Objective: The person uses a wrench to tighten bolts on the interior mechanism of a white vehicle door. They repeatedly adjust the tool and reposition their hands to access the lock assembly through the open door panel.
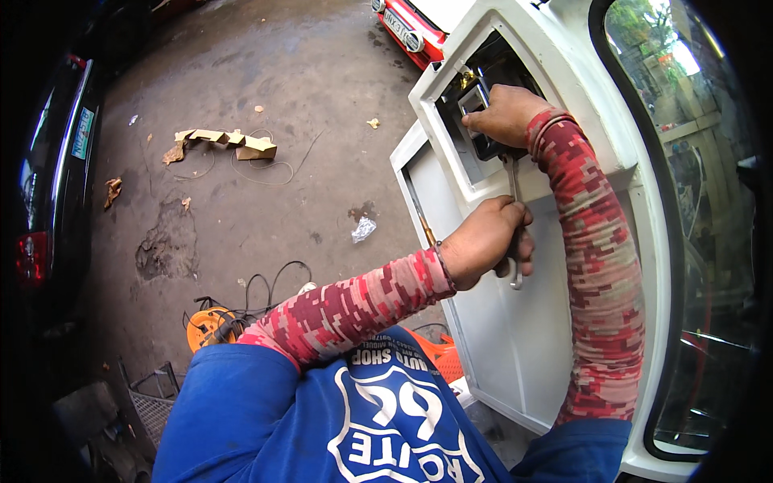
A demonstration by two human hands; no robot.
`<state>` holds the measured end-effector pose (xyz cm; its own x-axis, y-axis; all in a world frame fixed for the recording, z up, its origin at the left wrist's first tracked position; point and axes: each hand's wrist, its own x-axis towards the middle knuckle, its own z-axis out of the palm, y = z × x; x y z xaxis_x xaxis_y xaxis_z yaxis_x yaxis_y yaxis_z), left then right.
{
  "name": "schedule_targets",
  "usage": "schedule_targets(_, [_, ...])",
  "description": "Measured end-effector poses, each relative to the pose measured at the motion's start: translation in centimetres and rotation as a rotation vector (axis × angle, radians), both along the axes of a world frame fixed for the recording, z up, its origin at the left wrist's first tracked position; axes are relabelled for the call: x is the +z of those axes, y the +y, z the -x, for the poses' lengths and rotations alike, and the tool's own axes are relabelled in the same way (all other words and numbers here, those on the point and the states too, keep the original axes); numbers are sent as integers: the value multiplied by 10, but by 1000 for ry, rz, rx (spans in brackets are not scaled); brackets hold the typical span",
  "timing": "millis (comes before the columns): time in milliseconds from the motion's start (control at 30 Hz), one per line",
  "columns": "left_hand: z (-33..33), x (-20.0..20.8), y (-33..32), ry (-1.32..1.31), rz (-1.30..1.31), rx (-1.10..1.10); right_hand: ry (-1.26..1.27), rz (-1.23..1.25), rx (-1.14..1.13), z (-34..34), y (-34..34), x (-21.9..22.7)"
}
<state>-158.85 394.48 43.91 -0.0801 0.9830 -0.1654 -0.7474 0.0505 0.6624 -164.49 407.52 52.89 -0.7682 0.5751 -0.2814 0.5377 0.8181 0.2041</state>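
Observation:
My left hand (487, 240) is closed around the shaft of a combination wrench (515, 183). The wrench stands nearly upright, its upper end at the lower edge of a dark box-shaped part (486, 147), its lower end showing beneath my fingers. That part sits inside a rectangular opening in a white vehicle body panel (463, 173). At the opening, my right hand (513, 117) curls over the upper right of the dark part, thumb pointing left. A shiny metal edge and a small brass-coloured fitting (468, 79) show beside it. Whatever the wrench bears on is too small to tell.
Right of my arm is a large black-edged window (684, 201). A white lower panel (515, 322) stands below the opening. On the concrete floor lie torn cardboard (256, 148), wire, crumpled foil (364, 229) and an orange cable reel (211, 326). A dark car (60, 177) stands left, a red vehicle (415, 36) ahead.

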Motion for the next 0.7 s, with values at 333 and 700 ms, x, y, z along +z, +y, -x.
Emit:
schedule_targets(333, [-3,26,1,-428,-50,63,-19,14,16,1,-3,0])
schedule_targets(700, [-6,22,0,-399,39,77,-9,35,30,1,-2,1])
